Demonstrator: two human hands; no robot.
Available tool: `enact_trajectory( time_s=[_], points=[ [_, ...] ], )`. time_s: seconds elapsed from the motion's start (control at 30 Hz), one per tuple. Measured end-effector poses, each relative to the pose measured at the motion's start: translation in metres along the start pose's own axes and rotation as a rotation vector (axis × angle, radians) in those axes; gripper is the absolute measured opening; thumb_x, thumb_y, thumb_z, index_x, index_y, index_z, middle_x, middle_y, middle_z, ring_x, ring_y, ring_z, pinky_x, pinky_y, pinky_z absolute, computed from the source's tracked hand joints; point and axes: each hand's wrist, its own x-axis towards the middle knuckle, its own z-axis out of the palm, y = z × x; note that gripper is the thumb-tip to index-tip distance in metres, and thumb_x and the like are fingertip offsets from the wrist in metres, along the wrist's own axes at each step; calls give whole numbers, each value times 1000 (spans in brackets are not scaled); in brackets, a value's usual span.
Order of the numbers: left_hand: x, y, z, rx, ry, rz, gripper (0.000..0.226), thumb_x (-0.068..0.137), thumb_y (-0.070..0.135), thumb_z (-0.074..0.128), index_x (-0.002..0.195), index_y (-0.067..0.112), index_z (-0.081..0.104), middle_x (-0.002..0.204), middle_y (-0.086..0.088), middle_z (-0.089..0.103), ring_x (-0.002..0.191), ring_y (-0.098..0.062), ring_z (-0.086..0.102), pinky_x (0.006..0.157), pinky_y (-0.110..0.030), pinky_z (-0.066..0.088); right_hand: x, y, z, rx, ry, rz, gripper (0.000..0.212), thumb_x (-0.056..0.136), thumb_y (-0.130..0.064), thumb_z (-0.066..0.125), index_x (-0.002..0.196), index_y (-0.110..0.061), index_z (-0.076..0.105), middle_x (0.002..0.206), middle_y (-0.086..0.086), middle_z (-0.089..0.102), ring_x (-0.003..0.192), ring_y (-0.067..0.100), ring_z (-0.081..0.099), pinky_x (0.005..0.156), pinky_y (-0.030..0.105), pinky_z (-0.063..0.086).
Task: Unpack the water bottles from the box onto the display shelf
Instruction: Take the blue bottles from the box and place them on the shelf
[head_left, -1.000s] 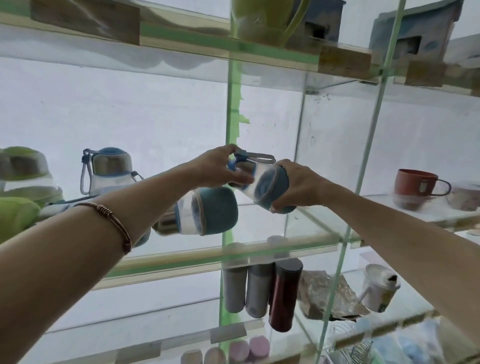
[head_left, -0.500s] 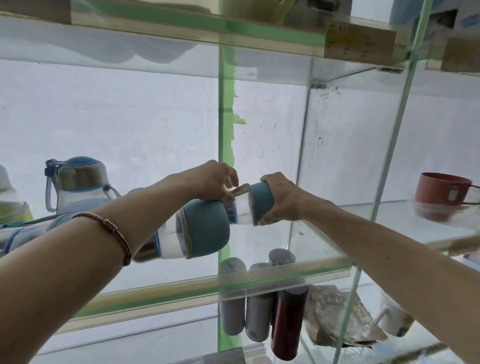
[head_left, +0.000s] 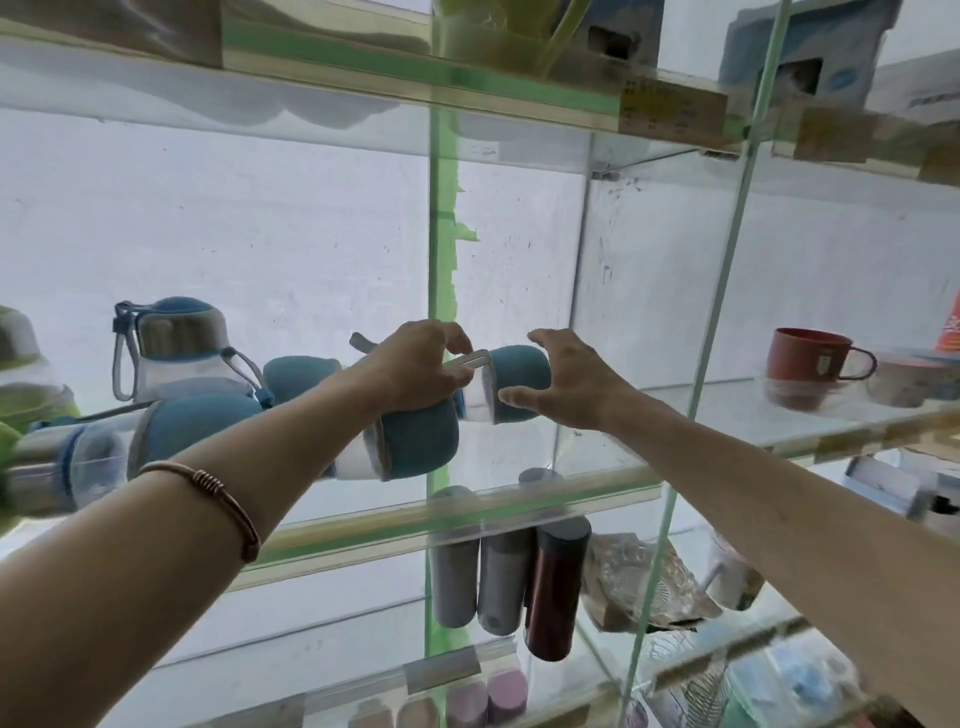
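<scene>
Two hands reach up to the glass shelf (head_left: 519, 499) in the middle of the frame. The left hand (head_left: 415, 369) pinches the grey strap (head_left: 470, 360) of a blue water bottle (head_left: 514, 384) that lies on its side on this shelf, just right of the green post (head_left: 441, 260). The right hand (head_left: 566, 384) is spread beside the blue end of this bottle, with fingers relaxed and gripping nothing; whether the thumb touches the bottle I cannot tell. Under the left wrist lies a second blue bottle (head_left: 410, 441), also on its side, and further to the left a third one (head_left: 156, 441) lies on the same shelf. Behind them, at the middle left of the frame, one blue bottle (head_left: 176, 348) stands upright. A copper bracelet (head_left: 218, 493) sits on the left forearm. At the right edge, on the neighbouring shelf, a red mug (head_left: 810, 366) stands. Below the middle shelf, three slim flasks (head_left: 498, 571) stand close together, two grey and one dark red.
</scene>
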Motion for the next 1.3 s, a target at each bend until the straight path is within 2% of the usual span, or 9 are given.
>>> enact_trajectory(
  time_s=[0.1, 0.3, 0.5, 0.63, 0.73, 0.8, 1.0, 1.2, 1.3],
  points=[
    [-9, 0, -1, 3, 77, -3, 31, 92, 31, 57, 121, 20, 58, 128, 3, 56, 117, -15, 50, 83, -24, 29, -14, -4, -7, -8, 7, 2, 78, 85, -40, 67, 146, -13, 28, 148, 7, 34, 131, 22, 38, 100, 30, 34],
    [-39, 23, -7, 20, 74, 72, 31, 91, 25, 58, 121, 16, 59, 129, -2, 55, 117, -19, 50, 98, -31, 37, -33, -9, -25, 24, -3, -38, 71, 88, -44, 61, 145, -13, 31, 148, 6, 36, 132, 21, 37, 102, 31, 34],
    [-72, 46, -12, 76, 116, 25, 28, 89, 20, 61, 116, 14, 61, 120, -3, 57, 103, -15, 49, 93, -32, 40, -53, -15, -46, 93, -11, -120, 69, 90, -46, 58, 143, -11, 33, 145, 7, 41, 129, 21, 41, 98, 30, 37],
    [-104, 70, -3, -20, 241, -95, 22, 87, 19, 63, 109, 17, 62, 100, 2, 59, 89, -13, 56, 85, -34, 51, -78, -4, -60, 132, -47, -185, 65, 90, -49, 56, 141, -14, 38, 140, 5, 46, 122, 20, 47, 90, 26, 39],
    [-140, 92, 12, -206, 269, -249, 19, 89, 16, 62, 108, 14, 62, 96, 2, 61, 83, -9, 58, 72, -19, 50, -98, -3, -67, 189, -80, -271, 57, 91, -48, 55, 136, -15, 45, 134, 4, 51, 118, 18, 49, 89, 27, 39],
    [-166, 107, 20, -321, 290, -375, 19, 91, 18, 60, 109, 15, 61, 99, 2, 62, 88, -12, 60, 66, -13, 44, -111, -9, -66, 253, -92, -342, 56, 91, -47, 56, 135, -14, 47, 133, 4, 52, 117, 17, 50, 87, 25, 40],
    [-239, 129, 19, -368, 327, -601, 21, 93, 22, 58, 114, 18, 61, 108, 6, 63, 98, -13, 59, 70, -15, 43, -155, -47, -42, 455, -218, -502, 53, 90, -46, 58, 132, -15, 50, 130, -1, 55, 109, 7, 51, 84, 22, 40],
    [-323, 119, 2, -333, 374, -719, 21, 91, 22, 59, 111, 21, 62, 104, 10, 65, 93, -7, 61, 69, -17, 46, -196, -107, -13, 551, -405, -625, 49, 88, -49, 58, 125, -18, 55, 123, -3, 60, 105, 9, 56, 88, 30, 51],
    [-379, 108, -5, -323, 409, -767, 17, 90, 22, 60, 107, 24, 62, 100, 12, 66, 95, -3, 62, 75, -19, 47, -216, -150, 1, 555, -478, -688, 49, 87, -50, 59, 126, -19, 56, 124, -4, 60, 107, 10, 57, 91, 32, 51]
  ],
)
